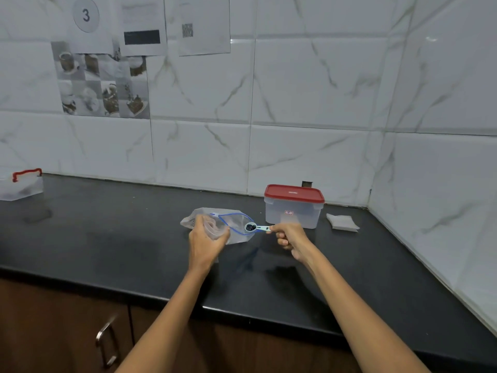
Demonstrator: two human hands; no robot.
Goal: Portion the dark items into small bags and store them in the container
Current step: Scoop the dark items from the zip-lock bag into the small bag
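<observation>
- Left hand [205, 239] grips blue-zip bag [236, 227], mouth open, just left of red-lidded container [293, 207].
- Right hand [289, 235] pinches scoop [255, 227] handle; dark items [251, 226] in bowl, at bag mouth.
- Step: scooping a portion.
- Next likely: keep scoop level, carry to small bags [342, 222] right of container.

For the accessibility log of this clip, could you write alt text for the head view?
The right hand holds a small blue spoon of dark items at the mouth of a blue-zip clear bag, which the left hand grips, above a black counter. A red-lidded container, lid on, stands just behind, beside a flat stack of small bags.
</observation>
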